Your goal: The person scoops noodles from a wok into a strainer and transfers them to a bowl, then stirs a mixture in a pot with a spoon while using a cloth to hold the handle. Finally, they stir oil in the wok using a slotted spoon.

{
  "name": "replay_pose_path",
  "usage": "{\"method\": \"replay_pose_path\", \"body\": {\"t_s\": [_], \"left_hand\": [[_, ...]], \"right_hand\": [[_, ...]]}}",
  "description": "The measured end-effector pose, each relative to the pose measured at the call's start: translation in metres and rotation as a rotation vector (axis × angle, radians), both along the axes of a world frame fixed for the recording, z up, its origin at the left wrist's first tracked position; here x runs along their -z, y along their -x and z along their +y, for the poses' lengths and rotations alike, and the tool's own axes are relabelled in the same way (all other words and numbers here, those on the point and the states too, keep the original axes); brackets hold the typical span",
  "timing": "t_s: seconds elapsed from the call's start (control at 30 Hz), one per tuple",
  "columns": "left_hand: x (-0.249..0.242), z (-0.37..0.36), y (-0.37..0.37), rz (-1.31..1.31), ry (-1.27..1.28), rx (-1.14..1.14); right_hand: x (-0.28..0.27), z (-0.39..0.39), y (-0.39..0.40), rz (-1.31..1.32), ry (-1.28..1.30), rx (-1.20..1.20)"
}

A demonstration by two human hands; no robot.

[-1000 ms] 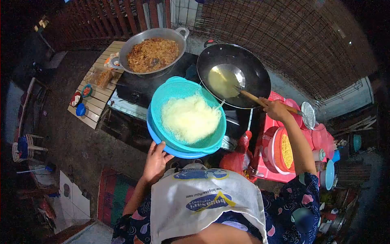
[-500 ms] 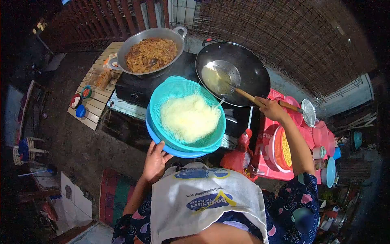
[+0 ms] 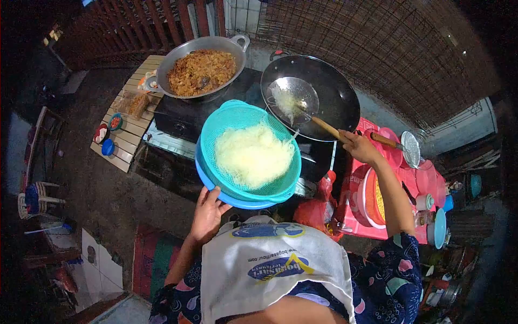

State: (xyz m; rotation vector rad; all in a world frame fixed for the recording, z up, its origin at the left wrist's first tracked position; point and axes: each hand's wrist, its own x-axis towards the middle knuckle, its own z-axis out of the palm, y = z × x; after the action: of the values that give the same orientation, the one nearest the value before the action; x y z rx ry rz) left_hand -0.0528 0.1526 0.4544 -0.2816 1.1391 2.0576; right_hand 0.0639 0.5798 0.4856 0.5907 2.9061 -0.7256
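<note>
– Where's the left hand [image 3: 208, 213]?
– On the blue basin [image 3: 245, 204]. Its fingers are curled over the edge, grasping it on the side towards the person's apron [image 3: 275, 270].

– And what's in the basin?
– A green colander [image 3: 216, 124], nested inside it and tilted a little. A pale heap of noodles [image 3: 253, 154] sits in the middle, and a thin strand or two reaches over the rim towards the wok [image 3: 340, 102].

– What has the right hand [image 3: 362, 148] got?
– The wooden handle of a skimmer [image 3: 307, 97]. The fingers are wrapped firmly round it, and the round, pierced head is inside the wok.

– Is there anything in that head?
– Something pale at one side. I can't tell whether it's strands or just liquid catching the light.

– What's near all this?
– A metal pan [image 3: 234, 51] stands on the dark stove [image 3: 178, 116], left of the wok, with brown food [image 3: 197, 70] in it. Beside the stove, a slatted tabletop [image 3: 121, 137] carries a small blue dish [image 3: 108, 147] among other things.

– And over to the right?
– A red tabletop [image 3: 345, 216], with an orange strainer [image 3: 372, 197] of yellow food [image 3: 380, 205] below the right forearm. A red bag [image 3: 313, 213] is just beside it.
</note>
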Motion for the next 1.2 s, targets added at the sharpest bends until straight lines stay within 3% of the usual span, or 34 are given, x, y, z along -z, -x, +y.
{"method": "replay_pose_path", "body": {"t_s": [0.23,0.33,0.53,0.73,0.8,0.83,0.9,1.03,1.13,1.2], "left_hand": [[0.001,0.000,0.001,0.000,-0.017,-0.001],[0.002,0.000,0.001,0.002,0.003,-0.010],[0.004,0.000,0.001,-0.006,-0.005,-0.006],[-0.003,0.001,-0.001,-0.008,-0.006,-0.009],[0.000,0.001,-0.001,0.000,-0.012,-0.013],[0.001,0.000,-0.001,0.011,-0.020,-0.011],[-0.001,0.000,-0.001,0.003,-0.023,-0.007],[-0.004,0.001,-0.002,-0.011,-0.007,0.001],[-0.004,0.002,-0.002,-0.003,0.005,-0.004],[-0.003,0.002,-0.003,-0.004,0.014,-0.006]], "right_hand": [[-0.007,-0.005,-0.006,0.032,0.010,-0.011],[-0.016,-0.009,-0.008,-0.092,0.051,0.041],[-0.046,-0.019,-0.025,0.015,0.147,0.015],[-0.109,-0.095,-0.043,0.126,-0.082,-0.058],[-0.130,-0.125,-0.045,-0.035,-0.468,0.020],[-0.134,-0.129,-0.048,-0.034,-0.467,0.014],[-0.138,-0.132,-0.051,0.210,-0.633,-0.060],[-0.133,-0.120,-0.048,0.145,-0.611,0.093],[-0.098,-0.084,-0.050,0.211,-0.527,0.166],[-0.081,-0.067,-0.050,0.057,-0.543,0.233]]}}
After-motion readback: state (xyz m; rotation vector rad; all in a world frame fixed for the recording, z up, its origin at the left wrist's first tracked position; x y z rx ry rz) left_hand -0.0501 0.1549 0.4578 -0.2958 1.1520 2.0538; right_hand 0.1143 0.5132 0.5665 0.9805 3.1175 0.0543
